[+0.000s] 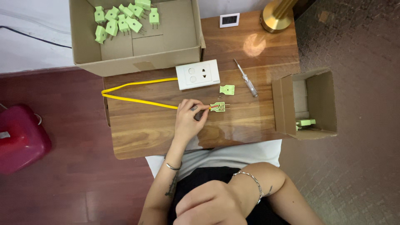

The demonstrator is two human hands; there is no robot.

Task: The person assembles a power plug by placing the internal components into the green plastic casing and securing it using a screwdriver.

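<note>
One hand outstretched, fingers pinching yellow cable at green plug; other hand loosely closed, empty.

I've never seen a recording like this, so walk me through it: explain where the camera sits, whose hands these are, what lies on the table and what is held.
The one picture comes from a camera worn on a person's head, looking down at their lap and a small wooden table. No machine is involved, only two bare hands. The left hand pinches the end of a yellow cable against an opened green plug. The right hand rests in the lap, holding nothing that can be seen. On the table lie a white socket, a green plug cover, a screwdriver and a big cardboard box holding green plugs. A smaller box sits on the right.
</note>
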